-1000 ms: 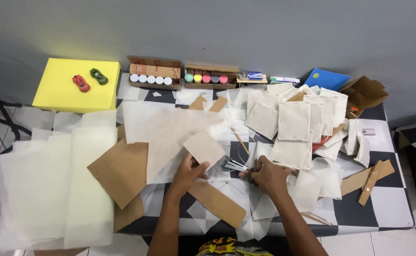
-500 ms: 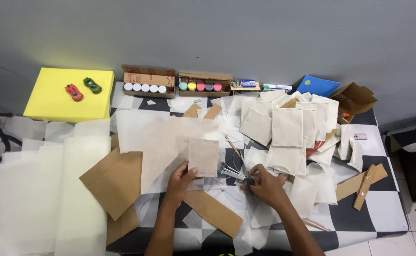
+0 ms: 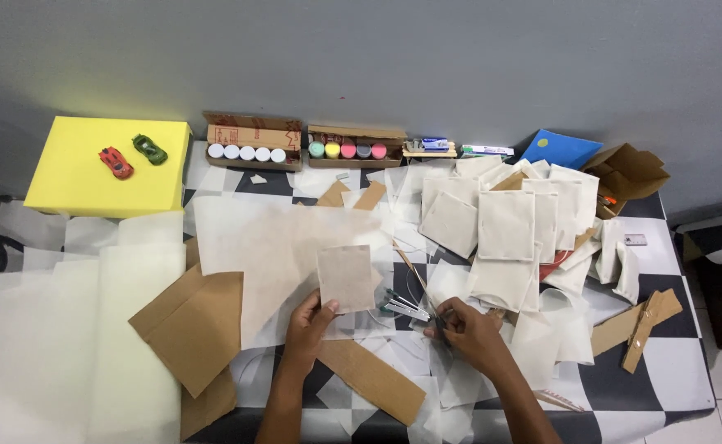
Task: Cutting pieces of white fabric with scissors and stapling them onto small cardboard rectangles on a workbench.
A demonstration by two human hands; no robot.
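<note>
My left hand [image 3: 307, 325] holds a small square of beige cardboard [image 3: 345, 278] by its lower edge, upright above the table. My right hand [image 3: 468, 333] rests at the table's front middle, its fingers closed around a small dark tool [image 3: 441, 322] next to a stapler and pens [image 3: 402, 306]. A large sheet of thin translucent paper [image 3: 270, 247] lies under the square. Brown cardboard pieces [image 3: 196, 325] lie to the left and a brown strip [image 3: 373, 378] lies between my arms.
A pile of cream square pouches [image 3: 505, 226] covers the right half of the checkered table [image 3: 673, 362]. Two boxes of paint jars [image 3: 250, 144] [image 3: 352, 146] stand at the back. A yellow block [image 3: 73, 173] carries two toy cars. An open cardboard box [image 3: 628, 173] sits far right.
The cardboard square in my left hand has turned squarer to the camera and dropped lower. My right hand has stayed by the tools.
</note>
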